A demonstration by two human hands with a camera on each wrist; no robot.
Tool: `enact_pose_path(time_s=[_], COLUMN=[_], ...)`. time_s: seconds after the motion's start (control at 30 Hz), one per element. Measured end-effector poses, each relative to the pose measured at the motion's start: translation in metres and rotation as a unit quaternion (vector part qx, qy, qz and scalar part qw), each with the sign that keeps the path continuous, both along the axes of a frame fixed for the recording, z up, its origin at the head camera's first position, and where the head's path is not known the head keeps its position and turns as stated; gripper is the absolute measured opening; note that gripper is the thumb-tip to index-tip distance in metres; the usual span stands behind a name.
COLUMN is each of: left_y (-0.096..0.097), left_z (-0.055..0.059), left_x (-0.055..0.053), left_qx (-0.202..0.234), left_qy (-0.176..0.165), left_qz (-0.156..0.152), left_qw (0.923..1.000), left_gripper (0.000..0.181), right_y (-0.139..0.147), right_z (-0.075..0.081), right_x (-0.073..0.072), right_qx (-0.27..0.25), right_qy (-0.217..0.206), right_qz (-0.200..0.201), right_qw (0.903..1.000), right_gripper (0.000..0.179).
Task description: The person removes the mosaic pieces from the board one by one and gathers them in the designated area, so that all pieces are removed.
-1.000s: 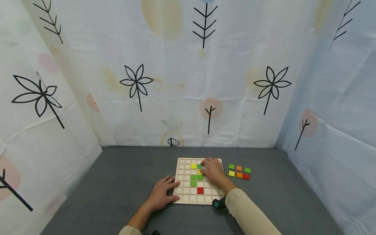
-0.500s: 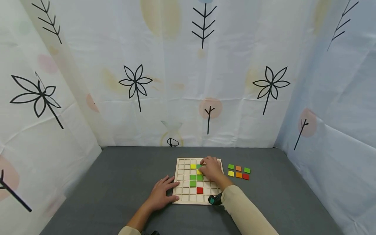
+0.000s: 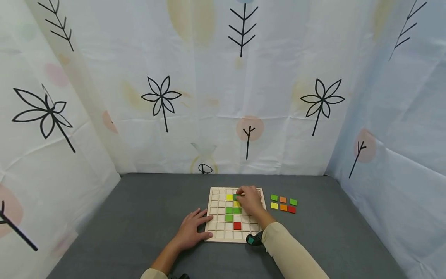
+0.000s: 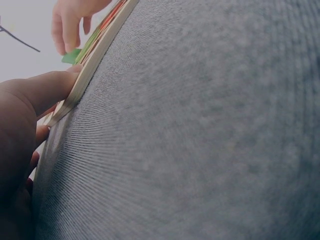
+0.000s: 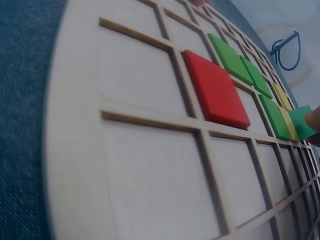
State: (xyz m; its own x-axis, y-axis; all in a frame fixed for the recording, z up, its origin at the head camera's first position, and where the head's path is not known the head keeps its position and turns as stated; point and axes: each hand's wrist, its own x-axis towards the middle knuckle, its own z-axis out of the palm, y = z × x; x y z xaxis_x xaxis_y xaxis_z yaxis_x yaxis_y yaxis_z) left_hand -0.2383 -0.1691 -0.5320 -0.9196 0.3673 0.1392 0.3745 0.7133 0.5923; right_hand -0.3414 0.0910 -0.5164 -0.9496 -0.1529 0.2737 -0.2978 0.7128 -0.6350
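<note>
A pale wooden grid board (image 3: pixel 222 235) lies on the table with coloured square tiles in some of its cells. My right hand (image 3: pixel 250 199) is over its far part and pinches a green tile (image 5: pixel 301 121) between thumb and fingers. That tile is tilted up off the grid beside a yellow tile (image 3: pixel 237 204). My left hand (image 3: pixel 188 231) rests at the board's left edge, thumb and fingertips touching the rim, fingers spread. Also in the grid are another yellow tile (image 3: pixel 229 197), several lighter green tiles (image 3: pixel 229 210) and a red tile (image 5: pixel 216 90).
Right of the board lie loose tiles: a green tile (image 3: pixel 274 197), an orange tile (image 3: pixel 283 200), a yellow tile (image 3: pixel 274 206), a red tile (image 3: pixel 291 209) and others. The grey table (image 3: pixel 146 217) meets a patterned curtain (image 3: pixel 278 147) at the back and sides.
My right hand has shifted slightly up and away from the yellow tile, its thumb now by the green tile. My left hand and the loose tiles have stayed in place.
</note>
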Motion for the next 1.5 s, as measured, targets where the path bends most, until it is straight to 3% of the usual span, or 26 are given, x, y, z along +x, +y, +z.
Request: enact_pose_path(time_s=[0.27,0.63,1.1,1.5], left_y=[-0.001,-0.003,-0.003,-0.002], left_z=[-0.001,0.000,0.002,0.001], left_x=[0.000,0.000,0.001,0.000], left_qx=[0.002,0.002,-0.002,-0.002], left_qy=[0.002,0.007,0.010,0.008], left_qz=[-0.002,-0.001,-0.001,-0.008], left_qw=[1.0000,1.0000,0.9999,0.9999], left_gripper=[0.062,0.062,0.062,0.062], right_y=[-0.003,0.009,0.047,0.089], right_z=[0.000,0.005,0.012,0.013], right_x=[0.006,0.009,0.007,0.002], right_qx=[-0.004,-0.050,-0.057,-0.038], right_qy=[0.003,-0.010,-0.007,0.013], right_qz=[0.012,-0.006,-0.017,-0.052], right_qw=[0.9999,0.9987,0.9982,0.9978], right_gripper=[0.007,0.011,0.011,0.011])
